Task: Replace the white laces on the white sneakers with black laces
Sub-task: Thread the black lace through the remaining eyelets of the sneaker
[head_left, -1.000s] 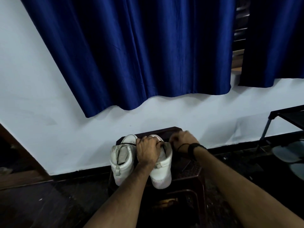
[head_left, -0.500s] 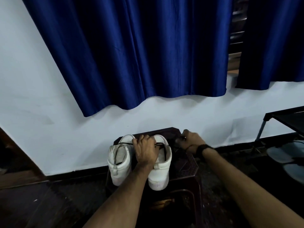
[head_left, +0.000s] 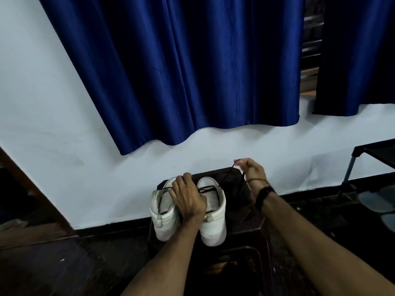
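Standing side by side, heels toward the camera, on a dark stool: two white sneakers, the left sneaker at the stool's left edge, the right sneaker just beside it near the middle. Right half of the stool top bare, with open room up to its right edge and far right corner.

Left hand laid over the gap between the two shoes, fingers curled down onto the tongues and pressing on the black lace where it crossed the right shoe's eyelets. Could not tell whether those fingers pinched the lace or only pressed it. Right hand raised above the stool's far right corner, fingertips together, pinching the lace's free end, drawn taut in a slant from the shoe up to the pinch. Dark band worn on the right wrist.

Behind the stool, a white wall and blue curtains; underneath, a dark floor. At the far right, a black metal rack, well apart from the stool.
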Available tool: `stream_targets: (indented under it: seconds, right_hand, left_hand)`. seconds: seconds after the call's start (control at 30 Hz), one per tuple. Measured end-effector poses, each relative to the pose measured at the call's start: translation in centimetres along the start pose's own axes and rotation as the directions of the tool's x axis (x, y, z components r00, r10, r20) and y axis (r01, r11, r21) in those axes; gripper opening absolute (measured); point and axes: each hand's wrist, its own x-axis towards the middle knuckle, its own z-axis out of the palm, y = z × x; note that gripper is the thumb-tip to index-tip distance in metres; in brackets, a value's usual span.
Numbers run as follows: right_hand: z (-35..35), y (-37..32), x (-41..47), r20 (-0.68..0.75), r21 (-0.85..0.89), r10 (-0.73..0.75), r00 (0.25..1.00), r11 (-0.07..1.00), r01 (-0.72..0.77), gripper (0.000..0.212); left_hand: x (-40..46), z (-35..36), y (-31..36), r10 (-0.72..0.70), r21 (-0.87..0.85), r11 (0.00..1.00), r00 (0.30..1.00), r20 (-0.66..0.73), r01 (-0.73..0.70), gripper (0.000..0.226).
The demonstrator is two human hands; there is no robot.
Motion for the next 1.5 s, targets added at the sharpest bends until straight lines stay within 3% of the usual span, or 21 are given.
stream_targets:
  seconds: [0.07, 0.1, 0.13, 0.17, 0.2, 0.23, 0.3, 0.37, 0.4, 0.43, 0.5, 0.53, 0.57, 0.67, 0.77, 0.93, 1.03, 1.13, 1.23, 1.4, 1.5]
  right_hand:
    - [-1.0, -2.1, 0.1, 0.032, 0.437, 0.009, 0.999, 0.899, -0.022, 0.022]
    - [-1.5, -2.8, -0.1, 0.101, 0.566, 0.035, 0.994, 0.82, -0.086, 0.022]
    - [-1.8, -3.0, -0.2, 0.167, 0.564, 0.078, 0.983, 0.81, -0.16, 0.022]
    - [-2.0, -3.1, -0.4, 0.21, 0.43, 0.115, 0.971, 0.881, -0.197, 0.02]
    - [-2.1, -2.3, -0.3, 0.205, 0.124, 0.131, 0.97, 0.98, -0.158, 0.017]
    - [-2.2, -1.2, -0.4, 0.219, -0.238, 0.117, 0.969, 0.969, -0.063, 0.014]
    - [-2.1, 0.9, -0.8, 0.295, -0.729, 0.114, 0.949, 0.669, 0.147, 0.028]
    - [-1.5, 2.2, -1.7, 0.365, -0.879, 0.138, 0.921, 0.377, 0.291, 0.032]
    - [-1.2, 2.2, -2.1, 0.367, -0.899, 0.111, 0.924, 0.298, 0.321, 0.026]
    - [-1.0, 1.7, -2.4, 0.353, -0.896, 0.061, 0.934, 0.308, 0.319, 0.02]
    - [-1.1, 0.9, -2.2, 0.288, -0.75, -0.07, 0.955, 0.604, 0.27, 0.016]
    - [-1.3, 0.8, -1.6, 0.233, -0.591, -0.131, 0.964, 0.768, 0.248, 0.017]
    - [-1.5, 0.6, -1.1, 0.185, -0.441, -0.183, 0.966, 0.863, 0.248, 0.018]
    - [-1.0, 1.2, -0.9, 0.246, -0.091, -0.081, 0.966, 0.99, 0.106, 0.02]
    - [0.0, 2.0, -1.5, 0.344, 0.063, 0.035, 0.939, 0.996, -0.06, 0.023]
    - [0.2, 1.8, -1.2, 0.227, 0.129, 0.11, 0.968, 0.981, -0.142, 0.029]
    - [-0.2, 0.2, -1.2, 0.135, 0.232, 0.08, 0.988, 0.966, -0.11, 0.029]
    - [-0.1, -0.3, -1.5, 0.129, 0.251, 0.061, 0.99, 0.964, -0.092, 0.029]
    - [0.1, 0.4, -1.8, 0.133, 0.151, 0.077, 0.988, 0.984, -0.097, 0.029]
    - [-0.2, 1.1, -2.1, 0.251, -0.196, 0.117, 0.961, 0.978, -0.068, 0.03]
    - [-0.4, -0.5, -2.4, 0.179, -0.251, 0.053, 0.982, 0.968, -0.006, 0.025]
  left_hand:
    - [0.0, 0.3, -0.3, -0.056, -0.021, 0.998, 0.998, -0.025, 0.055, 0.055]
    - [0.0, 0.4, -0.5, -0.071, -0.025, 0.997, 0.997, -0.035, 0.07, 0.054]
    - [-0.1, 0.5, -0.5, -0.075, -0.022, 0.997, 0.996, -0.039, 0.074, 0.054]
    - [-0.1, 0.6, -0.4, -0.075, -0.021, 0.997, 0.996, -0.039, 0.074, 0.055]
    - [-0.1, 0.5, -0.2, -0.077, -0.023, 0.997, 0.996, -0.04, 0.076, 0.055]
    - [-0.1, 0.4, 0.1, -0.082, -0.027, 0.996, 0.996, -0.046, 0.081, 0.054]
    - [-0.1, 0.5, 0.2, -0.085, -0.037, 0.996, 0.994, -0.062, 0.083, 0.053]
    - [-0.3, 0.4, 0.0, -0.077, -0.052, 0.996, 0.995, -0.064, 0.074, 0.053]
    - [-0.4, 0.3, 0.0, -0.072, -0.058, 0.996, 0.995, -0.068, 0.068, 0.053]
    - [-0.4, 0.3, 0.0, -0.07, -0.056, 0.996, 0.995, -0.07, 0.066, 0.052]
    - [-0.4, 0.4, 0.0, -0.07, -0.033, 0.997, 0.996, -0.06, 0.068, 0.05]
    - [-0.3, 0.5, 0.0, -0.068, -0.023, 0.998, 0.997, -0.048, 0.067, 0.049]
    - [-0.2, 0.6, -0.1, -0.067, -0.02, 0.998, 0.997, -0.037, 0.066, 0.048]
    - [-0.1, 1.2, -0.4, -0.054, -0.014, 0.998, 0.999, 0.009, 0.054, 0.039]
    - [0.1, 1.4, -0.3, -0.034, -0.085, 0.996, 0.998, 0.052, 0.039, 0.036]
    - [0.3, 1.3, -1.1, -0.053, -0.342, 0.935, 0.991, 0.127, 0.094, 0.036]
    - [0.3, 1.1, -1.1, -0.068, -0.345, 0.933, 0.992, 0.107, 0.102, 0.036]
    - [-0.1, 0.8, -0.4, -0.096, -0.277, 0.954, 0.991, 0.095, 0.119, 0.038]
    - [-0.4, 0.8, 0.1, -0.13, -0.232, 0.962, 0.988, 0.085, 0.146, 0.04]
    - [-0.3, 0.7, 0.0, -0.158, -0.238, 0.956, 0.985, 0.071, 0.171, 0.042]
    - [-0.4, 0.6, 0.0, -0.166, -0.294, 0.937, 0.981, 0.097, 0.187, 0.043]
